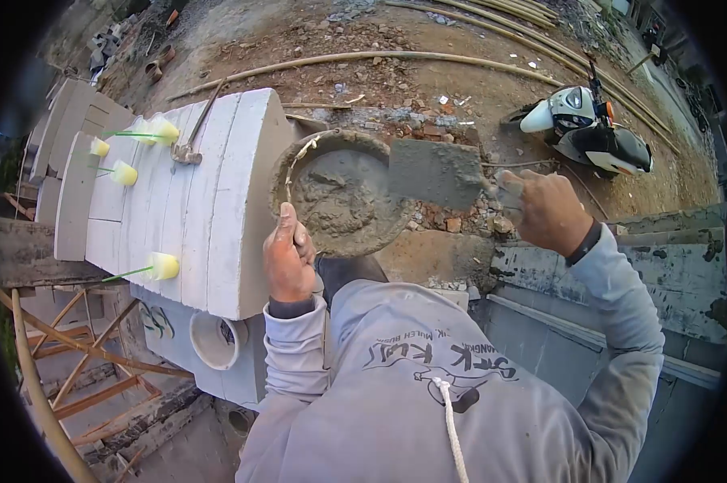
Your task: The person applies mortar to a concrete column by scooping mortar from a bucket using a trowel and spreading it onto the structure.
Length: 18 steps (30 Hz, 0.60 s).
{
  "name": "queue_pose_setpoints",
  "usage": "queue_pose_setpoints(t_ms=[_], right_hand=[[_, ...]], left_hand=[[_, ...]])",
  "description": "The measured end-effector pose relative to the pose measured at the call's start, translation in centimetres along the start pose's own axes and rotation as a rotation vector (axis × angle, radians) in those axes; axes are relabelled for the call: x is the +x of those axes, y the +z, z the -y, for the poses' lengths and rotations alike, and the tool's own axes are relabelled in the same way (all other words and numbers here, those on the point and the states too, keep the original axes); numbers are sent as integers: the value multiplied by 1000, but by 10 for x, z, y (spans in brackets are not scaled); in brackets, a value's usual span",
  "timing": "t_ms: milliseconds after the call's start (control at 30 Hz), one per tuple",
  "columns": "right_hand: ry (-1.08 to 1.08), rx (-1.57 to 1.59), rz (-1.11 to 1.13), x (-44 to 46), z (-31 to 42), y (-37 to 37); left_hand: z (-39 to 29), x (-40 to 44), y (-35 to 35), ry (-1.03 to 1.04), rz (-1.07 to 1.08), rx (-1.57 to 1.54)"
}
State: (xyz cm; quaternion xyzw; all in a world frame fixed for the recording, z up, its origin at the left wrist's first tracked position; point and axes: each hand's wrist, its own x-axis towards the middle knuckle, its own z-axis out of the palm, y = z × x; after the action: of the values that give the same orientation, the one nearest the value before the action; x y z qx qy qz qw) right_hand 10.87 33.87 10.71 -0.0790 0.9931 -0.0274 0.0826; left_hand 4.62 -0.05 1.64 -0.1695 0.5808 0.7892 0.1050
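Note:
My left hand is closed, thumb up, around the lower end of a twisted rope handle. This handle runs along the near-left rim of a round mortar bucket. Wet grey mortar lies inside, heaped in the middle and thinner toward the back. My right hand is wrapped round the grip of a trowel. Its broad rectangular blade, coated in mortar, is over the bucket's right rim and hides part of it. I cannot tell whether the blade touches the rim.
Pale lightweight blocks are stacked on the left. On them lie a hammer and several drink cups with green straws, one cup nearest. A pipe end is below. Bamboo poles and a parked motorbike are beyond; a rough wall flanks my right.

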Motion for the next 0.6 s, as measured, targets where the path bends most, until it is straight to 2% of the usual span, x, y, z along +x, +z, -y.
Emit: queue_pose_setpoints(t_ms=[33,100,167,333,467,600], right_hand=[[-6,-97,91,24,21,7],[-171,-207,-32,58,44,36],[-189,-274,63,84,59,68],[-195,72,289,105,101,141],[-86,215,360,120,124,156],[-43,367,311,112,105,158]], left_hand=[[-2,0,0,-7,-3,9],[-1,-1,1,27,18,15],[2,0,-4,5,45,0],[8,-12,2,-37,37,1],[11,-23,6,-28,21,21],[9,-20,-1,-59,38,-78]])
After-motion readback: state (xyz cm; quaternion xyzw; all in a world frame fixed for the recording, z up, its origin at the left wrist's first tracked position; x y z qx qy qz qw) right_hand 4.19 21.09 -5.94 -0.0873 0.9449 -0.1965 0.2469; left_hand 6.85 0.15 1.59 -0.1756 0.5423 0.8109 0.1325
